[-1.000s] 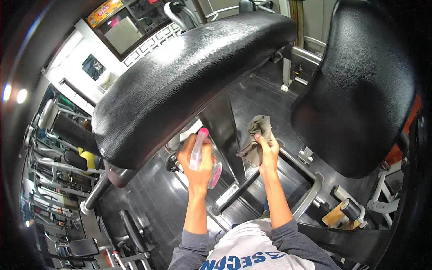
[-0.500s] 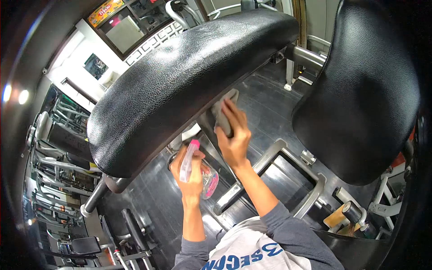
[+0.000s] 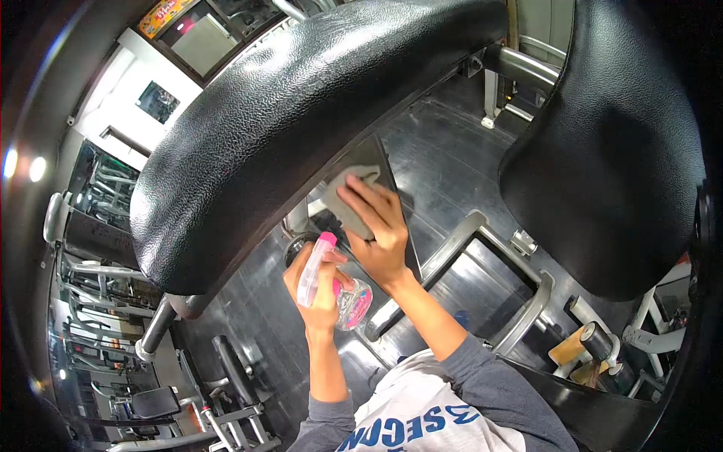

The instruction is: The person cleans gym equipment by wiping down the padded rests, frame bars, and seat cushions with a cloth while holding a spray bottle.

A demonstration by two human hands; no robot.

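My left hand (image 3: 315, 294) is wrapped round a clear spray bottle (image 3: 354, 307) with a pink nozzle and a pink label. In my right hand (image 3: 382, 245) is a grey cloth (image 3: 343, 200), with the fingers laid over it. The cloth lies against a dark flat panel (image 3: 379, 160) below the long black padded cushion (image 3: 301, 113). Part of that panel is hidden by the cloth and the hand. Both hands are below the cushion's near edge, side by side.
A tall black padded seat (image 3: 610, 173) stands to the right. Below it is a grey metal frame (image 3: 538, 301) near my body. More gym machines (image 3: 113, 309) line the left side, and a black bench pad (image 3: 235, 369) sits lower left. The floor (image 3: 444, 166) is dark.
My right hand has moved the cloth to the left and slightly down, and more of the dark panel shows. My left hand keeps the spray bottle in nearly the same place. The view has shifted slightly.
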